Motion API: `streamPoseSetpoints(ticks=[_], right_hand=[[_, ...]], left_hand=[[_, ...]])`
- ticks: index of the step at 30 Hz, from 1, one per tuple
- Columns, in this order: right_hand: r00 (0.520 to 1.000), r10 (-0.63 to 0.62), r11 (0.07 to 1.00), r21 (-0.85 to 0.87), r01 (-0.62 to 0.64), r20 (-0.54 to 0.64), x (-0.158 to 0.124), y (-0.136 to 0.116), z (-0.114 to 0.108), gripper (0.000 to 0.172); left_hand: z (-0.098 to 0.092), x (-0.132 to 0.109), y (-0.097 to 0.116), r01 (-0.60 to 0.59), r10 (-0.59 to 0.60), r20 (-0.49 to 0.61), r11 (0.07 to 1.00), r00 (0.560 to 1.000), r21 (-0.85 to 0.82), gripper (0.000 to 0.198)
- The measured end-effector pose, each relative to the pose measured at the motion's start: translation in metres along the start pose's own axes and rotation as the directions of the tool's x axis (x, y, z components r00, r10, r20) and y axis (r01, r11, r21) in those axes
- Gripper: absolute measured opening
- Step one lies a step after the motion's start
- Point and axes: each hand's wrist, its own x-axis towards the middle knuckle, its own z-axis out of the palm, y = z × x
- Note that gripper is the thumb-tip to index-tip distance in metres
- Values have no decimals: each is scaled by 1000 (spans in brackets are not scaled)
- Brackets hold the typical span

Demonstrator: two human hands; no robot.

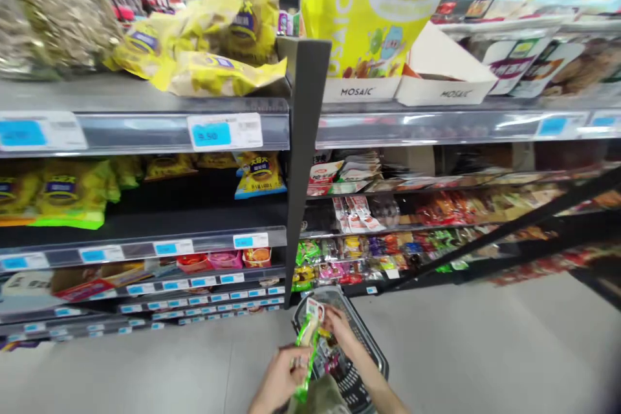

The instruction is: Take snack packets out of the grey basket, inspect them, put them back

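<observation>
Near the bottom centre, my left hand (287, 367) is closed around the lower part of a narrow green snack packet (307, 335). The packet stands roughly upright, with a white label at its top. My right hand (338, 325) is at the packet's upper end, its fingers pinched by the label. Both hands are above a dark shopping basket (361, 330) with slotted sides. Inside the basket lie several small packages, partly hidden by my hands and the packet.
Store shelves (145, 239) with price tags and snack bags stretch across the view. A dark upright post (303, 162) divides them. Yellow bags (228, 74) and a MOSAIC box (361, 89) stand on the top shelf. Grey floor (451, 349) lies around the basket.
</observation>
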Motion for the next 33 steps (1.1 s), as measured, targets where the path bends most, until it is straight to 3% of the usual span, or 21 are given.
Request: streamPoseSetpoints(ticks=[3,5,8,11,13,15,17,20,24,28,33], right_hand=[[975,212,971,99,-217,61,-56,32,-39,63],[956,272,938,193,-288,106,-88,41,-55,63],[974,173,928,307,-212,147,-125,30,-62,58],[987,-21,952,303,-28,157,-143,-4,-66,51],[990,-139,962,241,127,32,-148,-29,-74,44],[979,-180,958,211,196,-90,-151,-49,-86,41],[969,-208,944,232,235,-136,-157,-59,-99,40],[962,-223,902,342,264,-154,-170,-57,-118,43],[968,-152,829,507,236,-201,-188,-45,-146,49],[950,-134,785,554,276,-283,-207,-40,-174,54],[940,-123,711,632,308,-319,-238,-36,-207,51]], left_hand=[[3,26,30,-82,69,118,991,991,110,46],[12,38,52,-144,111,200,976,974,161,46],[37,44,81,-252,186,294,945,938,206,44],[70,41,98,-300,201,356,921,913,249,56],[95,36,102,-302,174,403,912,899,278,71],[119,30,102,-292,155,412,910,898,295,81],[141,22,102,-274,158,378,921,912,277,87],[169,6,103,-238,172,329,956,928,170,90],[199,-20,105,-154,129,363,987,923,41,87],[229,-43,103,-38,48,392,999,919,-33,89],[267,-64,92,-32,53,421,998,905,-56,90]])
